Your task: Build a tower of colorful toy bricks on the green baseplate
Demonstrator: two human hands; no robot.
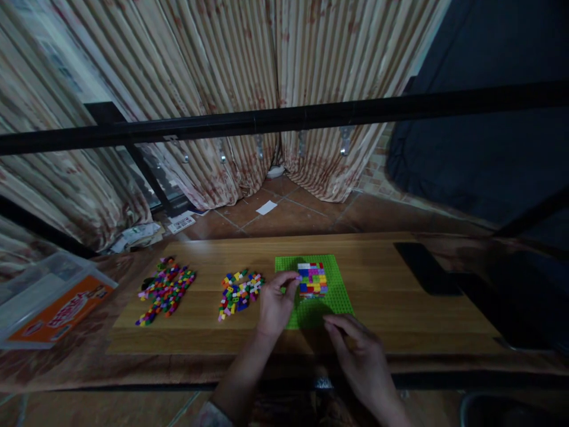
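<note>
A green studded baseplate lies on the wooden board, with a block of multicoloured toy bricks built up on it. At the block's left side, my left hand has its thumb and forefinger pinched on a small purple brick. Whether that brick touches the block, I cannot tell. My right hand hovers by the baseplate's front right edge, thumb and forefinger closed together; anything between them is too small to make out.
Loose bricks lie left of the baseplate, and a larger pile sits farther left. A clear plastic box with an orange label stands at the far left. Dark flat objects lie on the right of the wooden board.
</note>
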